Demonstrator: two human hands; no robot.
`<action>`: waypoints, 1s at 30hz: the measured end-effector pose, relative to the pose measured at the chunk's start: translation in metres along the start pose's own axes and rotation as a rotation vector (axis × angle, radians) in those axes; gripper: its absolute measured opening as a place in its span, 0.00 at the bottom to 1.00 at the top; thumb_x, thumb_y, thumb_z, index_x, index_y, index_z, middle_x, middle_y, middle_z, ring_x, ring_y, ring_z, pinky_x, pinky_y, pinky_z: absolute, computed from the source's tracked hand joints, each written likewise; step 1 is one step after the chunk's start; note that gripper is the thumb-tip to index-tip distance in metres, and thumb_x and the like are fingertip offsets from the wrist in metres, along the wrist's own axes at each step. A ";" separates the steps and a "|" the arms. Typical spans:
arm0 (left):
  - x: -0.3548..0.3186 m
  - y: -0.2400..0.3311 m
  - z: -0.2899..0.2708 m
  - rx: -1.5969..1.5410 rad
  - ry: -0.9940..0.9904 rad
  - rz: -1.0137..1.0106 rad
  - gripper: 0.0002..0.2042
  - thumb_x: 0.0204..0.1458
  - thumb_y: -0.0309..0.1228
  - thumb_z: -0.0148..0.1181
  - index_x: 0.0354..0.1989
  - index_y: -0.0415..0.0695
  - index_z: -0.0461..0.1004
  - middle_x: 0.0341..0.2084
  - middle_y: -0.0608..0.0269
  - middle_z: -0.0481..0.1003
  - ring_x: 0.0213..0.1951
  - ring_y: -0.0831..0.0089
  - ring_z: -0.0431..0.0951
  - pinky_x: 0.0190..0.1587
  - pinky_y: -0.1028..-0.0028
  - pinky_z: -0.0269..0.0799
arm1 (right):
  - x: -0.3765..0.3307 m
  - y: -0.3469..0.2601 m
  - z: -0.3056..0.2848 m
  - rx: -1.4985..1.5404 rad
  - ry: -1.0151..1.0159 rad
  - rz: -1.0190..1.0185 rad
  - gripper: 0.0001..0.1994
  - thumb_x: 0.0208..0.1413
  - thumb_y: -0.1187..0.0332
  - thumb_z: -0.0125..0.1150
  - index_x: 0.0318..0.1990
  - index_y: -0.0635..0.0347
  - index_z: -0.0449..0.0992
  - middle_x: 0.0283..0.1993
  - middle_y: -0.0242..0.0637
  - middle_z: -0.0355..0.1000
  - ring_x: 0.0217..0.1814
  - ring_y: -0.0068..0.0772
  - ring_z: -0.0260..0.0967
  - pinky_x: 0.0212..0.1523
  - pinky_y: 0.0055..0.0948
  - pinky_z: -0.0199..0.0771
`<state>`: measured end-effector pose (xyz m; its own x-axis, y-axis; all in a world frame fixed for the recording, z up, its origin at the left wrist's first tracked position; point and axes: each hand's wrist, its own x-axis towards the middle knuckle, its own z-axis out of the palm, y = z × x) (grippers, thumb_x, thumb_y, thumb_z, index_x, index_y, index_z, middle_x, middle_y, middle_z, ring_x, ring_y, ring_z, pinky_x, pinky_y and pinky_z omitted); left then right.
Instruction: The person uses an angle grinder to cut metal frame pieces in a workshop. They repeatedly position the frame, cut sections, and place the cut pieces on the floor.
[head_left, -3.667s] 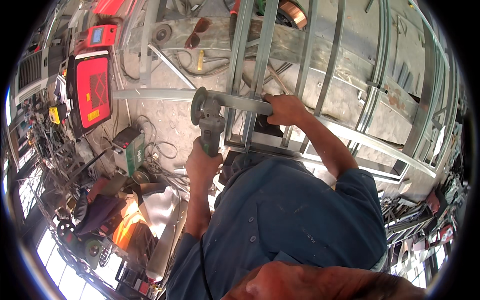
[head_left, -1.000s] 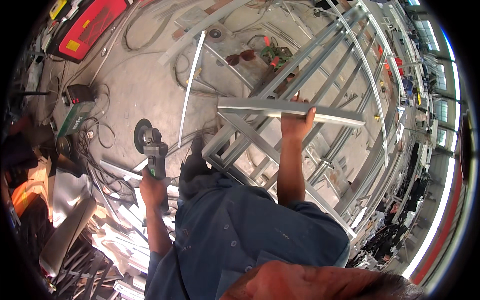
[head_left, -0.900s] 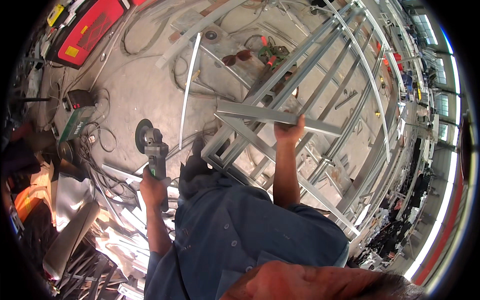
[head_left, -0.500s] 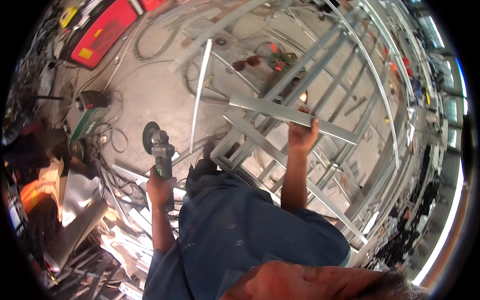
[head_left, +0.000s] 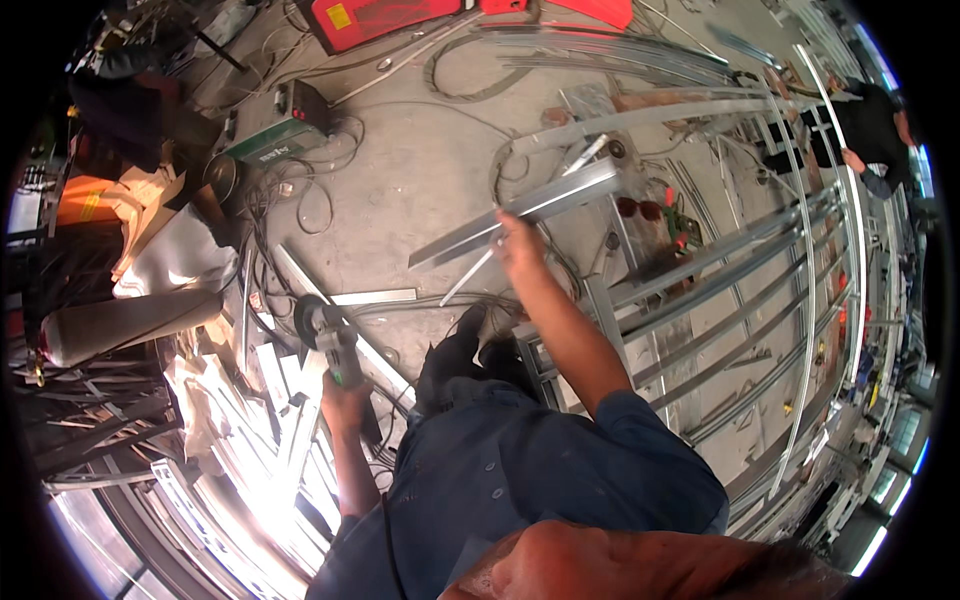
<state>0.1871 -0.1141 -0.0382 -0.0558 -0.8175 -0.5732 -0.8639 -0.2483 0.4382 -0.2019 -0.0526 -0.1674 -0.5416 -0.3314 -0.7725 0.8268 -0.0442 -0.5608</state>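
Left grip [head_left: 345,398]: I have it wrapped round the grinder [head_left: 338,345], fingers curled in on the body. Can't tell if a finger is on the switch. Disc [head_left: 308,318] end points up and away from me, off to the left, well apart from the bar.

Right grip [head_left: 516,245]: pinching the metal bar [head_left: 572,194] near its middle, hand on the edge closest to me. Fingers are blurred, can't count them or see how far they wrap round the back. Bar is in the air in front of me, tilted, right end farther out than the left. In my view it crosses over a thin pale strip [head_left: 467,280]; can't tell if they touch.

Around it: barred metal frame [head_left: 740,330] to the right, near the right forearm. Green box [head_left: 283,122] on the floor [head_left: 400,170], far left, loose cables [head_left: 316,205] beside it. Sunglasses [head_left: 640,209] beyond the frame's near left corner. Another person [head_left: 875,140] at far right, one hand at a long pale bar [head_left: 850,200].
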 end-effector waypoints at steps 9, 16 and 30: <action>-0.002 -0.079 -0.023 -0.184 0.116 -0.182 0.38 0.32 0.32 0.70 0.58 0.33 0.68 0.41 0.47 0.78 0.44 0.55 0.79 0.51 0.61 0.73 | 0.089 0.144 0.069 -0.217 0.037 0.081 0.22 0.51 0.58 0.73 0.44 0.69 0.75 0.37 0.41 0.73 0.34 0.34 0.73 0.34 0.37 0.78; 0.030 -0.093 -0.004 -0.237 -0.096 -0.028 0.36 0.32 0.28 0.68 0.56 0.29 0.67 0.42 0.48 0.75 0.41 0.55 0.77 0.51 0.61 0.73 | -0.021 0.118 0.093 -0.604 -0.358 -0.526 0.21 0.52 0.54 0.67 0.36 0.69 0.77 0.28 0.42 0.77 0.33 0.37 0.77 0.34 0.36 0.73; -0.039 0.050 0.075 0.240 -0.559 0.776 0.39 0.38 0.28 0.68 0.63 0.31 0.64 0.49 0.46 0.76 0.46 0.54 0.77 0.56 0.61 0.70 | -0.351 0.160 -0.284 -0.368 0.320 -0.515 0.12 0.59 0.64 0.63 0.42 0.65 0.79 0.32 0.37 0.80 0.30 0.27 0.78 0.35 0.30 0.79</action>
<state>0.1090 -0.0558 -0.0455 -0.8252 -0.3300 -0.4584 -0.5630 0.4156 0.7144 0.0769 0.3240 -0.0705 -0.9146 -0.0579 -0.4003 0.3796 0.2189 -0.8989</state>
